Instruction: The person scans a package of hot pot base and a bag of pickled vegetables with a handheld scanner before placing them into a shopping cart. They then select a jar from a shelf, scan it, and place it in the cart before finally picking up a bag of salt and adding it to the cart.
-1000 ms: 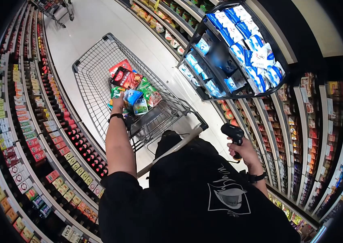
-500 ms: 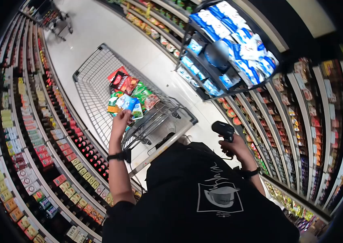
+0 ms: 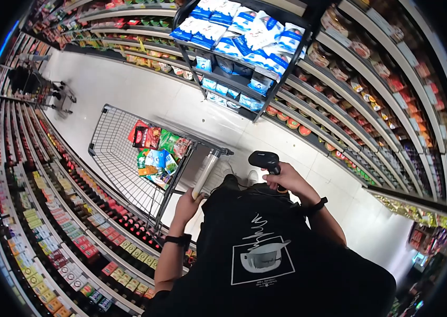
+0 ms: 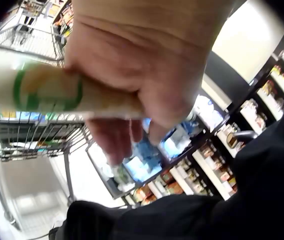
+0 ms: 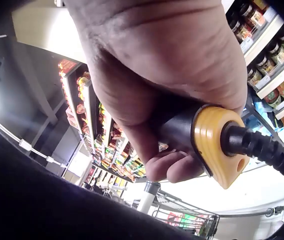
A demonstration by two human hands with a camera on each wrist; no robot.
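Observation:
My left hand (image 3: 187, 206) grips the pale handle (image 3: 206, 171) of a shopping cart near its left end. In the left wrist view, the handle (image 4: 47, 90), with a green print on it, runs between the palm and the blurred fingers (image 4: 114, 142). My right hand (image 3: 289, 179) holds a black handheld barcode scanner (image 3: 263, 159) by its grip, its head turned left over the cart side. A yellow end piece (image 5: 217, 142) with a black coiled cable (image 5: 267, 150) shows below the palm. Red, green and blue-white packets (image 3: 155, 158) lie in the wire basket (image 3: 112, 134).
A black rack (image 3: 223, 79) stacked with blue-white packets stands ahead on the right. Shelves of jars and packs line the right (image 3: 376, 100) and left (image 3: 81, 238) of the aisle. Another cart (image 3: 62, 100) stands at the far left on the pale floor (image 3: 128, 82).
My left hand has drawn back from the packets in the basket to the cart handle, leaving the blue-white packet there. The view has swung right. The right hand still holds the scanner.

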